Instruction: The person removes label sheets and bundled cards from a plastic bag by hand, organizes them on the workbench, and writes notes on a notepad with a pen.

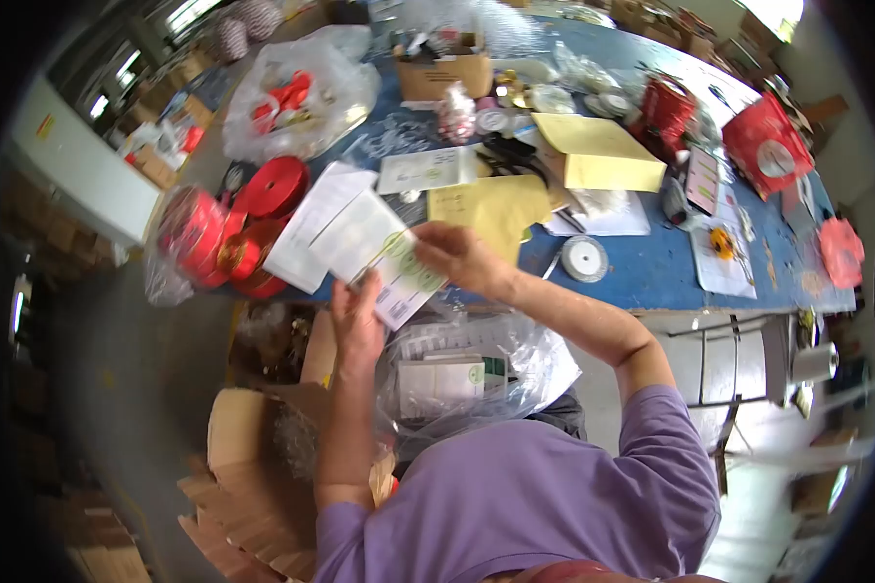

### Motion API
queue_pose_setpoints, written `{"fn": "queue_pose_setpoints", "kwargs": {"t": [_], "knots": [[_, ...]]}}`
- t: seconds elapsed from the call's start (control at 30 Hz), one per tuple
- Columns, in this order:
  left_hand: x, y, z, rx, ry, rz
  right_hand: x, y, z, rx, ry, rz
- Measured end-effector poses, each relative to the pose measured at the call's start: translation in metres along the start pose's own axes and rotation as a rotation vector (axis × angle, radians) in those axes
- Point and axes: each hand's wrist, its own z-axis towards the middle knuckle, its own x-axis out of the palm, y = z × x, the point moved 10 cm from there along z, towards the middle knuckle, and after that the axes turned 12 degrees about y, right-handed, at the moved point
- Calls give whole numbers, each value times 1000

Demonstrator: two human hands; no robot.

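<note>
One rectangular white-and-green printed paper card (pixel 365 241) is pinched, the left hand's (pixel 358 319) fingers closed at six o'clock, the right hand's (pixel 459 258) at three.

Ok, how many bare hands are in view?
2: the left hand at the lower edge of the green-printed paper, the right hand at its right edge. No others show.

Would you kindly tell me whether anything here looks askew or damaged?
The cardboard at lower left looks odd: its edge is jagged, possibly torn. On the blue table, the yellow sheet near the right hand lies crookedly amid clutter. I see no clear spill.
</note>
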Motion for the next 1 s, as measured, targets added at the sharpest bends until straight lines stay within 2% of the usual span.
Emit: {"fn": "queue_pose_setpoints", "kwargs": {"t": [0.07,0.17,0.2,0.3,0.4,0.5,0.57,0.6,0.7,0.73,0.83,0.87,0.97,1.0], "knots": [[0,-1,-5,-36,-55,-7,2,9,-7,29,35,-17],[14,-8,-9,-87,6,-18,-2,25,-22,24,25,-140],[17,-9,-9,-90,33,-8,-3,21,-24,-46,40,-113],[15,-12,-12,-100,41,23,-11,16,-43,66,24,34],[13,-16,-15,-115,31,39,-40,26,-75,159,-102,-4],[16,-17,-16,-117,47,17,-80,29,-106,53,-277,-124],[22,-17,-15,-117,73,3,-100,35,-137,109,-370,-125],[26,-15,-14,-127,80,1,-111,28,-146,44,-452,-93],[45,-9,-11,-155,122,-3,-126,28,-176,31,-498,-164],[54,-6,-10,-167,151,-1,-128,16,-183,131,-480,-97],[87,4,-7,-215,262,-11,-129,20,-193,-61,-548,-129],[102,6,-7,-228,299,-18,-124,17,-192,-102,-500,-20],[135,17,-12,-264,359,34,-108,14,-188,-34,-358,51],[148,18,-14,-274,390,72,-103,18,-182,-91,-321,28]]}}
